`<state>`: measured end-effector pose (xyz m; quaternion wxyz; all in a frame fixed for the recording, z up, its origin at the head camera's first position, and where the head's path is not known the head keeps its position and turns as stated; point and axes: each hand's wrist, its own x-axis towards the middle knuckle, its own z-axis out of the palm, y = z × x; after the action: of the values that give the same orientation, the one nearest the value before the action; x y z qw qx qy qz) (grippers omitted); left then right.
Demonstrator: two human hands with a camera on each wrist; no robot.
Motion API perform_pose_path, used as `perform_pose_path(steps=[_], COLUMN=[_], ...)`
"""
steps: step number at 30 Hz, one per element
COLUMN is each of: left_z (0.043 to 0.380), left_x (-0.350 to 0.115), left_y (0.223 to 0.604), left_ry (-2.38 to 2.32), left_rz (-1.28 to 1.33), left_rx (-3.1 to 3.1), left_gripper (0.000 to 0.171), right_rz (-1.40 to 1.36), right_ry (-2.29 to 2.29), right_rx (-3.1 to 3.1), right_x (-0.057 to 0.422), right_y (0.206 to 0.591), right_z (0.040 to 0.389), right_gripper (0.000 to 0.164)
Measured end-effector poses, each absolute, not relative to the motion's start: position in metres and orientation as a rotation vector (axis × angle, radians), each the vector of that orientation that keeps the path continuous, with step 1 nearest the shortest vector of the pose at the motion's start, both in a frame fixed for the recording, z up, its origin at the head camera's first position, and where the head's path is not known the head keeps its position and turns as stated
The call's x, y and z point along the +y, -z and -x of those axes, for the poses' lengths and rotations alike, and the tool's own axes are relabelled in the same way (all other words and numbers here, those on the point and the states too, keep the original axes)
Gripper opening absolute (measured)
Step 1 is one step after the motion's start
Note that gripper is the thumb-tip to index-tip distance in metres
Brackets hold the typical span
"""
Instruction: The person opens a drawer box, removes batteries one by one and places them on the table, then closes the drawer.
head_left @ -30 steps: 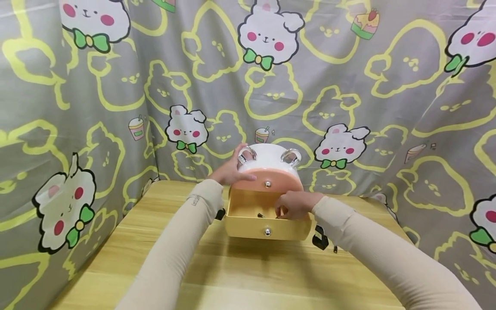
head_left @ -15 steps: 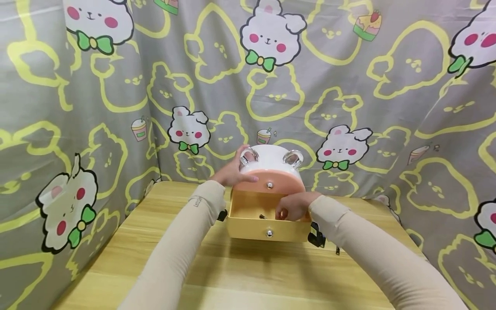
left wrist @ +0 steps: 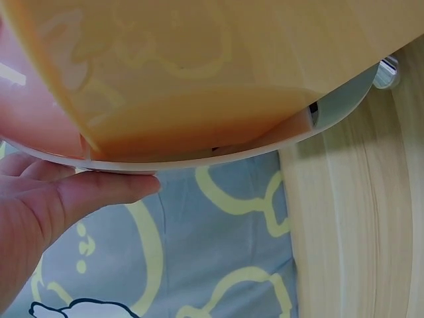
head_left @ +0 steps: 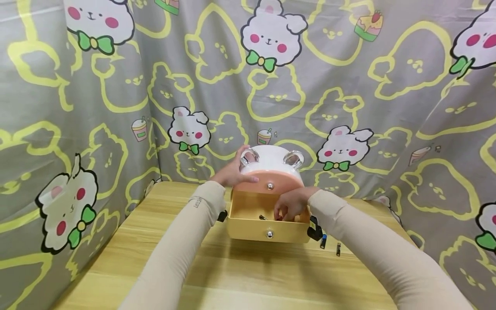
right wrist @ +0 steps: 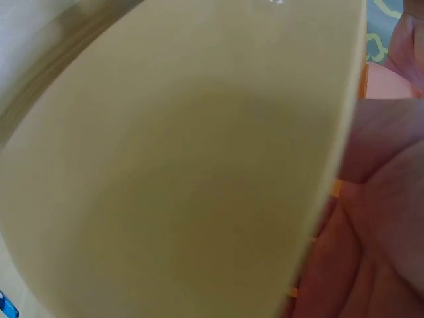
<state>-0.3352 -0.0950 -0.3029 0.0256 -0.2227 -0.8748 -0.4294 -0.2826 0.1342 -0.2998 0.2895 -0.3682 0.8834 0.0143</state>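
A small white cabinet (head_left: 271, 156) with ear-shaped clear loops stands at the table's back. Its upper drawer (head_left: 258, 187) is peach and shut; the yellow lower drawer (head_left: 248, 229) is pulled out. My left hand (head_left: 231, 173) rests against the cabinet's left side, thumb lying straight across the peach front. Inside the yellow drawer is my right hand (head_left: 291, 204), fingers bent downward. A small red thing (head_left: 279, 218) shows at its fingertips; whether it is pinched I cannot tell. In the right wrist view the drawer wall hides the fingertips. A small dark object (head_left: 262, 217) lies left of them.
Two batteries, one blue and black (head_left: 323, 241), the other black (head_left: 338, 249), lie on the wooden table (head_left: 248, 280) right of the drawer. Black wrist gear (head_left: 314, 229) sits beside the drawer's right corner. A patterned grey curtain (head_left: 224, 94) surrounds the table.
My right hand has shifted within the drawer, its fingers spreading a little, and the red thing shows more clearly. The blue and black battery has come into sight. My left hand stays put.
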Motion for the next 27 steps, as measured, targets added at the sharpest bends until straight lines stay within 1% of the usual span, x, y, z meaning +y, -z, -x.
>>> perform_pose_path(steps=[6,12,18,21,27], left_z=[0.336,0.336,0.336,0.337,0.338], left_x=[-0.095,-0.096,-0.097,-0.097,-0.096], left_y=[0.303,0.304,0.305,0.306,0.307], left_ry=[1.328,1.334,1.346,1.352,1.351], left_rz=[0.681,0.684,0.704,0.705,0.717], left_rx=[-2.695,-2.689,-2.68,-2.673,-2.661], left_gripper=[0.113,0.112,0.115,0.115,0.114], right_rz=[0.867,0.893,0.836,0.856,0.838], right_ry=[0.022,0.002,0.029,0.019,0.044], right_rx=[2.31,2.245,2.175,2.136,2.036], right_x=[0.132,0.134,0.134,0.134,0.133], right_y=[0.293,0.293,0.294,0.295,0.294], right_z=[0.29,0.296,0.302,0.304,0.305], right_gripper=[0.021,0.017,0.024,0.027,0.022])
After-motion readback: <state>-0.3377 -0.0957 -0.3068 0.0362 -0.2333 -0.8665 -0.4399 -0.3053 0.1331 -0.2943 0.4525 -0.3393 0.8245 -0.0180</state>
